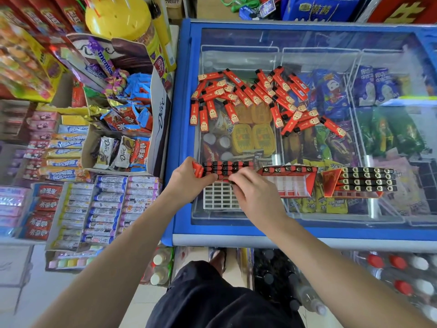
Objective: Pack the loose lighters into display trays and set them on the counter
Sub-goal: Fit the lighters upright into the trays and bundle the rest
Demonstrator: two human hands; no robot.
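On the glass lid of the freezer (182,129), near its six o'clock edge, I see both hands working one display tray (222,185). My left hand (186,178) pinches the tray's red end at nine o'clock, fingers closed on it. My right hand (253,192) lies over the tray's three o'clock side, fingertips curled onto the rows of black-capped lighters (224,169) standing in it; I cannot tell whether it grips one. Empty white slots show in the tray just below the hands. At three o'clock of it stand a second tray (290,181), partly filled, and a third tray (359,183), nearly full. Toward twelve o'clock a heap of loose lighters (255,95) sprawls on the glass, well apart from the trays. At nine o'clock, a candy box (156,129) crowds the freezer's edge beside my left wrist.
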